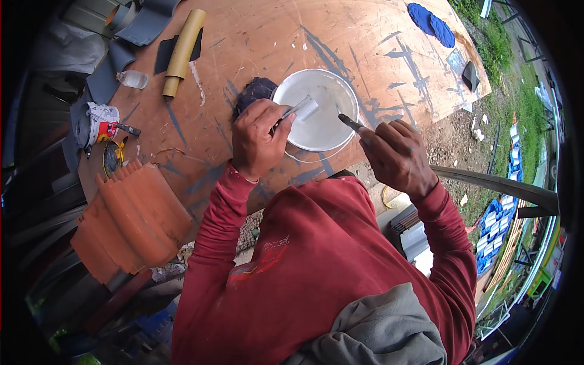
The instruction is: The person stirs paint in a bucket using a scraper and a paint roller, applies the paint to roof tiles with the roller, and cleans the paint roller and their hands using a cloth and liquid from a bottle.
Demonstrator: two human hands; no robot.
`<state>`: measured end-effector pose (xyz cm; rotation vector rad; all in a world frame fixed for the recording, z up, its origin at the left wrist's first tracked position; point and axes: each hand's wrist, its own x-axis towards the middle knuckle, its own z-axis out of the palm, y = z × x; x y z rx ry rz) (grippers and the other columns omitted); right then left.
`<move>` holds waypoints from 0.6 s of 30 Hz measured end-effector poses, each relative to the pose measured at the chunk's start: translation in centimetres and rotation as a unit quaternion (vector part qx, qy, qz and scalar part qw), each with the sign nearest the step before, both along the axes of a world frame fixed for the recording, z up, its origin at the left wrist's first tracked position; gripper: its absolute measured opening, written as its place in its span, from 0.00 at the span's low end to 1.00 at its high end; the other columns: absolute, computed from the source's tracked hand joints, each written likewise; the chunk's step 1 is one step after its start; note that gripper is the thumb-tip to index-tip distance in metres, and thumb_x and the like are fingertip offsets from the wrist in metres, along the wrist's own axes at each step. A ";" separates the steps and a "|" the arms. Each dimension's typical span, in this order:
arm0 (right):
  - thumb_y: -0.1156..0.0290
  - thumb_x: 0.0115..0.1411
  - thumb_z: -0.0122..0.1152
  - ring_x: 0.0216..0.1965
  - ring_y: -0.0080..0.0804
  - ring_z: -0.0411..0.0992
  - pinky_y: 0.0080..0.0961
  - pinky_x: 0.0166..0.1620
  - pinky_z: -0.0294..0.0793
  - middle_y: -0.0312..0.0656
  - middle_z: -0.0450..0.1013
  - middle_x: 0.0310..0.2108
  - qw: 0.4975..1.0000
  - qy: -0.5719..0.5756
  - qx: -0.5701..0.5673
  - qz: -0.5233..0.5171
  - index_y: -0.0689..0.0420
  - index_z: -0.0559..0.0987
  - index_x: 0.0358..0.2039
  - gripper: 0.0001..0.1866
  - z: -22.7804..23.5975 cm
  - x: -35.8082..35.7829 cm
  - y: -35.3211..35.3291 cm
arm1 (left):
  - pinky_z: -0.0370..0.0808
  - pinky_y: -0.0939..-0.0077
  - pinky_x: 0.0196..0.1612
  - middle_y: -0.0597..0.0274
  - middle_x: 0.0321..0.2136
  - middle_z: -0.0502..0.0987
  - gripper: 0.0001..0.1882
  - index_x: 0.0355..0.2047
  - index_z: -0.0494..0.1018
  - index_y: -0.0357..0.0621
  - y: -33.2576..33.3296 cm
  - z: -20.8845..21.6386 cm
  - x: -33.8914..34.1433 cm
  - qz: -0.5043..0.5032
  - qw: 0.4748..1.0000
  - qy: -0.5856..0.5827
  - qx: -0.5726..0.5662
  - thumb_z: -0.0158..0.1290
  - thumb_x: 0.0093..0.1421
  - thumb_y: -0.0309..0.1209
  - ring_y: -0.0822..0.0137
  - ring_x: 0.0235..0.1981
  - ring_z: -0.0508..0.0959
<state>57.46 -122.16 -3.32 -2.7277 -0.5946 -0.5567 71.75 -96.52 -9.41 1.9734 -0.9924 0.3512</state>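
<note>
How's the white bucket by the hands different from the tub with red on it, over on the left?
The bucket looks wider; the tub looks smaller. The bucket is between the left hand and right hand, while the tub is away from both, near the board's left side. The tub has a bright red patch; the bucket shows only plain whitish surfaces. Both are round and partly white.

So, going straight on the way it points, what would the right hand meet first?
Probably the white bucket; the tool in the right hand overlaps its opening in view, though depth is unclear.
</note>
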 end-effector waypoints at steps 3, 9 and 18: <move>0.81 0.53 0.67 0.26 0.33 0.70 0.34 0.32 0.71 0.38 0.69 0.28 1.000 -0.030 -0.002 -0.001 0.64 0.81 0.43 0.15 -1.2 -2.7 -0.9 | 0.77 0.59 0.36 0.55 0.29 0.79 0.05 0.37 0.81 0.38 2.0 0.3 -2.3 -0.022 0.999 -0.004 0.024 0.63 0.60 0.24 0.51 0.32 0.80; 0.85 0.47 0.69 0.29 0.36 0.74 0.36 0.35 0.79 0.44 0.74 0.35 0.995 -0.092 -0.013 -0.026 0.66 0.83 0.46 0.22 -1.5 -6.2 -1.5 | 0.77 0.60 0.37 0.59 0.30 0.78 0.10 0.36 0.80 0.40 1.6 0.8 -4.3 0.014 0.996 0.031 0.078 0.65 0.54 0.23 0.56 0.34 0.80; 0.88 0.47 0.71 0.36 0.45 0.79 0.43 0.41 0.84 0.49 0.76 0.43 0.987 -0.117 -0.046 -0.101 0.63 0.84 0.44 0.21 -4.0 -10.8 -3.9 | 0.77 0.61 0.38 0.55 0.33 0.82 0.07 0.38 0.82 0.37 -0.7 0.9 -2.6 -0.015 0.998 -0.016 0.051 0.66 0.59 0.25 0.53 0.34 0.81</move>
